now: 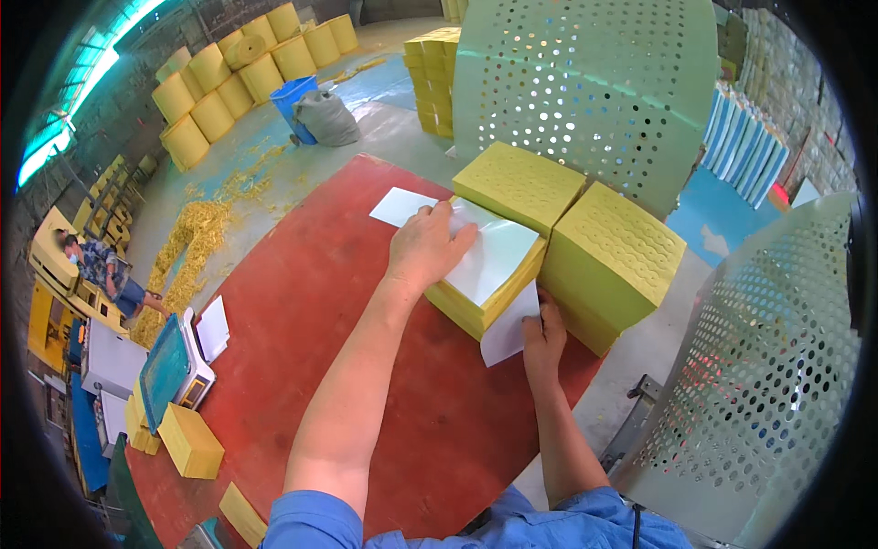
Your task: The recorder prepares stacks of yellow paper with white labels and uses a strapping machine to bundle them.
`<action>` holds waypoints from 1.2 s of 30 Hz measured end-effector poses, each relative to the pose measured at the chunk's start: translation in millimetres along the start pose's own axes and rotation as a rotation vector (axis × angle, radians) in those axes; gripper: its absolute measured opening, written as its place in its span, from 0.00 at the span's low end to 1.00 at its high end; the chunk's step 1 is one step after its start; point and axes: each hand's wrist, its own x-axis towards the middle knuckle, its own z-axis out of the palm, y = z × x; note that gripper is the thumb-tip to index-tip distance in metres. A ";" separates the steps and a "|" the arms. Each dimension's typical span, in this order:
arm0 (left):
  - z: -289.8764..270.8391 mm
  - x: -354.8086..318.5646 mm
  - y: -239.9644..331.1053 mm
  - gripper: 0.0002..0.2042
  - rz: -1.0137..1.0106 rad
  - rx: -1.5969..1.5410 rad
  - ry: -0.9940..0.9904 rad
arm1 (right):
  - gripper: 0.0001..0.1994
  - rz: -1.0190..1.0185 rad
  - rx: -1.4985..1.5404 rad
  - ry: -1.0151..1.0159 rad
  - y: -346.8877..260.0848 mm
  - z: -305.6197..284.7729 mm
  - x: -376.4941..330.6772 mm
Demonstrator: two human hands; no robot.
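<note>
A white sheet lies over the top of a block of stacked yellow paper on the red table. One white flap sticks out past the block's far left side, and another hangs down its near right side. My left hand rests on the sheet at the block's left edge, thumb spread from the fingers. With my right hand I pinch the edge of the hanging flap; some fingertips are hidden. Two larger yellow paper blocks stand right behind and beside it.
On the table's left are a scale, white sheets and a yellow block. Perforated metal panels border the right. Yellow rolls, a blue bin and a seated person are farther off.
</note>
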 end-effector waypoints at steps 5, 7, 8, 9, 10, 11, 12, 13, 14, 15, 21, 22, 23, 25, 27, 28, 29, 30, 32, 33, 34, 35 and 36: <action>-4.1 -20.6 -5.3 0.27 0.036 0.030 0.043 | 0.15 0.009 -0.008 0.020 -2.0 -1.5 -9.7; -11.1 -43.9 -2.2 0.27 0.061 -0.004 0.038 | 0.10 -0.018 0.048 0.026 -5.5 -8.2 -27.0; -16.3 -56.9 -1.2 0.27 0.097 -0.033 0.025 | 0.07 0.015 0.072 -0.014 -18.7 -15.0 -39.9; -18.9 -71.7 -2.2 0.27 0.092 -0.039 0.020 | 0.07 0.020 0.065 -0.017 -27.2 -23.6 -55.9; -22.3 -88.1 -0.7 0.27 0.144 -0.080 0.021 | 0.07 0.030 0.030 -0.043 -36.3 -34.2 -73.8; -25.9 -104.4 -2.1 0.27 0.189 -0.113 0.026 | 0.08 0.042 0.003 -0.077 -42.0 -40.6 -90.4; -28.8 -120.9 -4.2 0.27 0.184 -0.113 0.023 | 0.08 0.046 0.004 -0.080 -47.4 -47.1 -106.4; -32.7 -138.8 -5.1 0.28 0.246 -0.134 0.045 | 0.06 0.042 0.071 -0.124 -55.0 -55.5 -123.6; -36.8 -155.5 -5.2 0.28 0.307 -0.155 0.065 | 0.04 0.039 0.139 -0.166 -61.0 -63.2 -139.6; -41.4 -172.7 -5.0 0.28 0.308 -0.160 0.057 | 0.04 0.045 0.133 -0.161 -66.8 -70.4 -157.0; -73.7 -270.9 -2.8 0.30 0.411 -0.136 -0.072 | 0.04 0.336 0.383 -0.315 -103.2 -103.4 -258.3; -79.5 -287.7 -5.2 0.30 0.419 -0.140 -0.079 | 0.07 0.401 0.455 -0.306 -109.3 -104.7 -275.5; -85.1 -304.7 -7.6 0.30 0.453 -0.146 -0.116 | 0.07 0.403 0.453 -0.295 -114.3 -104.8 -290.8; -93.1 -337.5 -13.4 0.30 0.486 -0.153 -0.159 | 0.06 0.700 0.631 -0.207 -120.4 -101.6 -315.9; -102.3 -358.2 -19.0 0.31 0.598 -0.185 -0.177 | 0.10 0.809 0.716 -0.084 -118.5 -92.2 -333.7; -104.4 -364.6 -17.3 0.31 0.624 -0.171 -0.177 | 0.12 0.874 0.730 0.030 -95.9 -89.5 -348.9; -105.9 -369.5 -14.5 0.31 0.650 -0.157 -0.180 | 0.14 0.877 0.749 0.028 -82.0 -86.5 -360.1; -107.3 -374.2 -11.7 0.31 0.672 -0.125 -0.127 | 0.15 0.870 0.740 -0.004 -75.0 -84.1 -367.1; -109.3 -387.1 -4.4 0.32 0.653 -0.034 0.012 | 0.15 0.834 0.743 -0.041 -71.8 -80.0 -374.1; -112.0 -394.3 0.0 0.32 0.619 0.048 0.152 | 0.15 0.817 0.690 -0.014 -71.8 -77.5 -379.6; -111.8 -403.6 2.7 0.28 0.572 0.028 0.195 | 0.15 0.805 0.632 0.013 -73.3 -75.1 -381.0; -111.4 -411.3 3.5 0.28 0.578 0.029 0.202 | 0.15 0.795 0.634 0.012 -74.8 -74.5 -380.6; -110.2 -417.2 3.4 0.24 0.572 0.032 0.182 | 0.14 0.802 0.627 0.018 -76.1 -74.5 -378.4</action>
